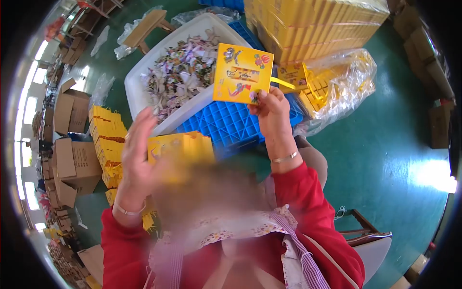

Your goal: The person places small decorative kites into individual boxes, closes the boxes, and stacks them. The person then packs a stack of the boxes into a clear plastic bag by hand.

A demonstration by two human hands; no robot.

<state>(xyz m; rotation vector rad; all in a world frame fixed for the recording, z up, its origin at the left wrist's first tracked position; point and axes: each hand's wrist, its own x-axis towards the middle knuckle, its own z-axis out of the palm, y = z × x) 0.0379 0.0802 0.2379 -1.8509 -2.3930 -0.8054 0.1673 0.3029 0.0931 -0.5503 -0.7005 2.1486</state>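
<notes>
Pinched at one corner by your R hand (273, 113), the yellow card (243, 73) risked slipping b/c of scant contact, your L hand (137, 156) loosely spread.

I see the yellow packet (243, 74) as smooth printed card and the white tub (136, 89) as smooth plastic. From afar, the blue pallet (219, 120) looks like ridged plastic, the bag (353, 91) glossy crinkled film, the cartons (85, 156) matt cardboard, the sleeves (305, 192) matt cloth, the floor (385, 164) glossy.
</notes>
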